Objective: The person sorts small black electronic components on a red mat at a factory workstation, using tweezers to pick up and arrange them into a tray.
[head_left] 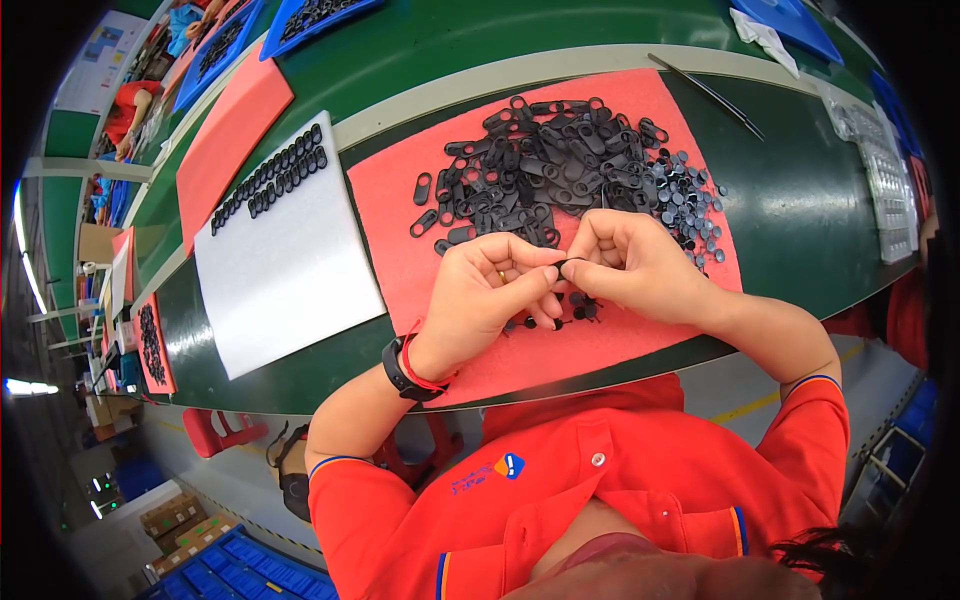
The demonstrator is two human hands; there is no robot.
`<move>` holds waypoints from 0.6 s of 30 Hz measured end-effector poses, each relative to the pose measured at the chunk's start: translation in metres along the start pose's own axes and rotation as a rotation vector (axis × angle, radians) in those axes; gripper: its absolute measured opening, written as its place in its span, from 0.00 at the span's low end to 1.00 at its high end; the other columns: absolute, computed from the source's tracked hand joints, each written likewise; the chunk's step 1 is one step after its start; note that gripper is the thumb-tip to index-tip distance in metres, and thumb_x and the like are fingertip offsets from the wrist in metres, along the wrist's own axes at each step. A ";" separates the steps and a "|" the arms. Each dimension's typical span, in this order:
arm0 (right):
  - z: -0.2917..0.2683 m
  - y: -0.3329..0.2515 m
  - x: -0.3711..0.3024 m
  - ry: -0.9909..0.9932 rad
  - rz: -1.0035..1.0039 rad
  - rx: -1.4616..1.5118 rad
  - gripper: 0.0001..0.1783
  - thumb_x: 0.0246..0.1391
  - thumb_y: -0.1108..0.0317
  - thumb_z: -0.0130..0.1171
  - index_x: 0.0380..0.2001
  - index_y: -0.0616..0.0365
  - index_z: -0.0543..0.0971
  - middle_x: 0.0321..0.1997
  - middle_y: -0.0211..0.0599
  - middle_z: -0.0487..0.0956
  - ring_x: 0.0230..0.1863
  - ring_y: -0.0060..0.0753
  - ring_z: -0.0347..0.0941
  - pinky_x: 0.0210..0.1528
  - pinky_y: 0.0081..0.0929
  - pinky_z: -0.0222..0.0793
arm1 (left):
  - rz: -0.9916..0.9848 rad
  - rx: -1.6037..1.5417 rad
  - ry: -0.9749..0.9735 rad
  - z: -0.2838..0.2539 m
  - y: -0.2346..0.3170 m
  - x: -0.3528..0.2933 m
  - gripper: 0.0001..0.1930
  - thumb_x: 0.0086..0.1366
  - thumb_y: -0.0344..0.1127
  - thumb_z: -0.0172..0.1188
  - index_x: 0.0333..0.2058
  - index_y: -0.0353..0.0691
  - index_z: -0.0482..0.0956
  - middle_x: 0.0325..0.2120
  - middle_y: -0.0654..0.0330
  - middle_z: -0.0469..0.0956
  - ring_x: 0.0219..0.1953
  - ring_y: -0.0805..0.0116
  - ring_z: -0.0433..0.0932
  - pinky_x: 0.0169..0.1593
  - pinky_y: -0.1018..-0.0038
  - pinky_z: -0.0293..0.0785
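My left hand (490,287) and my right hand (640,268) meet over a pink foam mat, fingertips pinched together. Between the thumbs and forefingers is a small black plastic part (567,268), mostly hidden by the fingers. Just beyond my hands lies a heap of black oval plastic parts (555,165), many with a round hole. To its right, small round grey-black discs (683,195) are scattered. A few small dark round pieces (578,308) lie on the mat under my hands.
Left of the pink mat (395,200), a white foam sheet (290,270) carries two rows of black oval parts (270,178). Tweezers (708,95) lie at the far right, and clear plastic trays (880,175) stand at the right edge. Blue bins (315,20) hold dark parts beyond.
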State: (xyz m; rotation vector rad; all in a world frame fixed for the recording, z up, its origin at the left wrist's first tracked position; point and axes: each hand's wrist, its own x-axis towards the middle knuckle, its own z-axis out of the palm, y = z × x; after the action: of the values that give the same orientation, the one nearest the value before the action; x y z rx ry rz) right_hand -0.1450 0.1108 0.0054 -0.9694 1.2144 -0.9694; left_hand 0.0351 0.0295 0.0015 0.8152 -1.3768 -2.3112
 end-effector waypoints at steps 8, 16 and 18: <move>0.001 0.003 0.001 -0.001 -0.033 -0.060 0.05 0.53 0.74 0.55 0.27 0.61 0.69 0.25 0.25 0.73 0.26 0.10 0.67 0.26 0.12 0.62 | -0.003 0.025 -0.006 -0.001 -0.002 0.000 0.04 0.61 0.23 0.55 0.34 0.30 0.74 0.25 0.57 0.77 0.22 0.75 0.77 0.23 0.81 0.77; 0.005 0.001 -0.002 0.033 -0.027 -0.098 0.05 0.51 0.75 0.54 0.26 0.59 0.68 0.22 0.22 0.70 0.22 0.07 0.63 0.22 0.11 0.55 | 0.031 0.070 -0.002 0.002 -0.003 -0.002 0.04 0.61 0.24 0.54 0.34 0.31 0.74 0.24 0.59 0.77 0.22 0.77 0.77 0.22 0.83 0.75; 0.007 0.002 -0.001 0.033 -0.029 -0.102 0.05 0.51 0.75 0.54 0.26 0.59 0.68 0.22 0.21 0.70 0.22 0.06 0.62 0.21 0.11 0.55 | 0.031 0.089 -0.001 0.002 -0.003 -0.003 0.04 0.60 0.24 0.54 0.35 0.31 0.73 0.25 0.59 0.77 0.22 0.77 0.77 0.23 0.83 0.75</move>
State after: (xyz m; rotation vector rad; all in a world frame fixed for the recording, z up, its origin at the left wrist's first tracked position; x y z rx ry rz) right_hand -0.1384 0.1129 0.0041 -1.0572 1.2912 -0.9568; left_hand 0.0362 0.0339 0.0003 0.8132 -1.4915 -2.2415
